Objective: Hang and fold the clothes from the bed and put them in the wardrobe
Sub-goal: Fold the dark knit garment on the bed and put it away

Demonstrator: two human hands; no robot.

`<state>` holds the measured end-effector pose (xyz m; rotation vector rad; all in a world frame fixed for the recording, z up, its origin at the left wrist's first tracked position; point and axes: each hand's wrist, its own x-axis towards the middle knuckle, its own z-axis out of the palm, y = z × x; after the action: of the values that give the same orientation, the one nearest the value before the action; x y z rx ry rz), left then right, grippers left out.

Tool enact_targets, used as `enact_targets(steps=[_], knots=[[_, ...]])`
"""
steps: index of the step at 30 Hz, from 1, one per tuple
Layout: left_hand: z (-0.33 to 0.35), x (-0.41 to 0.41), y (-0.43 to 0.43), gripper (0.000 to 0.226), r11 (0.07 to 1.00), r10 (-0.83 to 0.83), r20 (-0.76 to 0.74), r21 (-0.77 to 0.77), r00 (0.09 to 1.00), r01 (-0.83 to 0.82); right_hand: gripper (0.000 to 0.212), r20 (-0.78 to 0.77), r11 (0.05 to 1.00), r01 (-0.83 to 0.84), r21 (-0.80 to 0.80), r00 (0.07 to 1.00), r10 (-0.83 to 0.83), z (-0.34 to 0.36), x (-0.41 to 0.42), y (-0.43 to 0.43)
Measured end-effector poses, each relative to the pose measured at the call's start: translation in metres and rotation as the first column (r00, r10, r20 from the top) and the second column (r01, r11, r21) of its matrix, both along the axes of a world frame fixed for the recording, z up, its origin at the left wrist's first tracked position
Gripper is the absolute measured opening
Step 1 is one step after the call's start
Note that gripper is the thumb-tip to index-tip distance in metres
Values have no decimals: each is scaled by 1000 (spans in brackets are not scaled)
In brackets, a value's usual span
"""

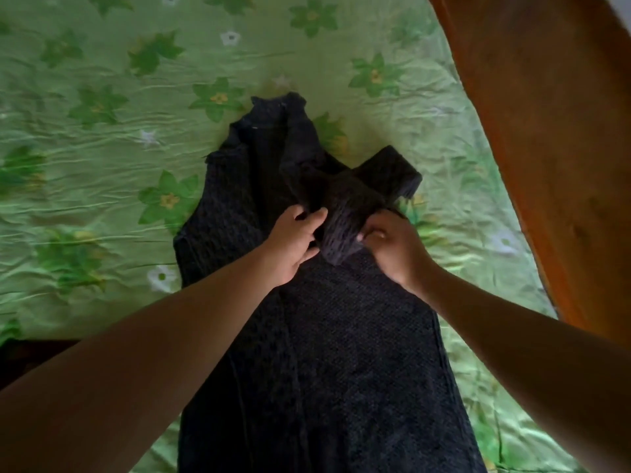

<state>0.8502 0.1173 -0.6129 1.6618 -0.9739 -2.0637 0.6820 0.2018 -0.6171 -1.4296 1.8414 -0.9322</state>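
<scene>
Dark knit cardigan (pixel 341 336) lies flat lengthwise on the bed's green floral sheet (pixel 102 138), collar at the far end. One sleeve (pixel 345 216) is folded across the chest. Left hand (pixel 297 240) grips the sleeve's left edge; right hand (pixel 392 247) pinches its right edge near the cuff.

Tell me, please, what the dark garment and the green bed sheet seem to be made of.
Dark garment: chunky matte knit, likely wool or acrylic yarn; open stitch loops show on the folded sleeve. Green bed sheet: thin woven cloth with a faint sheen and fine creases, perhaps cotton or polyester.
</scene>
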Motion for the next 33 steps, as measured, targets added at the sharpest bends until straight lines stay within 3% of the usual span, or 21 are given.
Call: enact_targets(steps=[1,2,3,4,5,8,12,14,16,18,19,22,23,27,29,31,33], knots=[[-2,0,2,59,999,29,30,-28,999,-28,10,346,959,248,140,895,-282,5,1,-13],[-4,0,4,62,998,53,46,-48,998,-51,12,565,871,384,307,663,-491,9,0,-25],[-5,1,6,67,996,70,48,-55,996,-67,22,642,790,438,428,468,-607,12,-5,-35],[-5,1,8,72,996,74,41,-50,996,-72,36,654,736,453,503,356,-667,13,-10,-44],[-4,1,10,77,997,67,27,-44,997,-65,48,649,707,457,539,310,-695,15,-15,-50],[-2,-3,13,76,998,44,-49,-45,998,-46,58,658,732,457,505,345,-670,25,-17,-59],[10,-4,4,69,990,133,-115,65,984,-127,56,660,743,615,262,447,-603,49,1,-39],[14,5,4,67,987,101,-94,132,990,-88,58,685,825,483,294,496,-534,49,21,-2],[14,12,11,56,987,49,-67,153,997,-38,55,637,900,204,385,648,-419,39,38,44],[11,18,21,46,993,-20,-20,118,1000,22,45,558,870,11,493,763,-326,25,41,76],[8,20,27,47,994,-48,1,96,999,48,36,553,842,2,539,753,-356,22,39,83],[4,29,48,46,992,-125,11,9,992,125,10,650,803,67,592,551,-524,14,40,78],[4,32,55,42,986,-158,17,-52,987,158,10,658,802,56,595,539,-526,13,41,72],[11,46,80,40,918,-244,73,-304,967,255,9,640,778,-15,628,578,-506,21,51,64],[18,55,94,40,876,-256,134,-387,957,289,19,535,789,66,610,700,-473,28,55,75],[28,63,109,34,835,-280,185,-437,942,335,20,445,811,116,573,787,-428,37,61,90],[36,69,130,26,839,-324,129,-418,937,347,18,457,782,94,616,766,-452,44,65,107]])
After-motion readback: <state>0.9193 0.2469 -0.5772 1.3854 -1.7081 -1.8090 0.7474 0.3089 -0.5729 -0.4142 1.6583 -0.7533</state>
